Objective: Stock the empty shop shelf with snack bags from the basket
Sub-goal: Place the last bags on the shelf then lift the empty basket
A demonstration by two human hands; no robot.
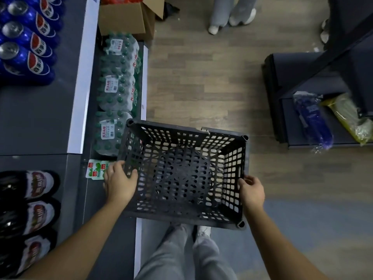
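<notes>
A dark plastic lattice basket (182, 138) is held in front of me above the floor, and its inside is bare. My left hand (119, 181) grips its left rim. My right hand (251, 191) grips its right wall. A blue snack bag (311, 120) and a yellow-green snack bag (349, 120) lie on the low dark shelf (286, 126) at the right.
Shrink-wrapped water bottle packs (116, 91) fill the bottom shelf at my left, with a small green and white pack (94, 168) beside them. Blue cans (26, 41) and dark bottles (34, 199) stand above. A cardboard box (123, 17) and another person's legs (228, 13) are ahead.
</notes>
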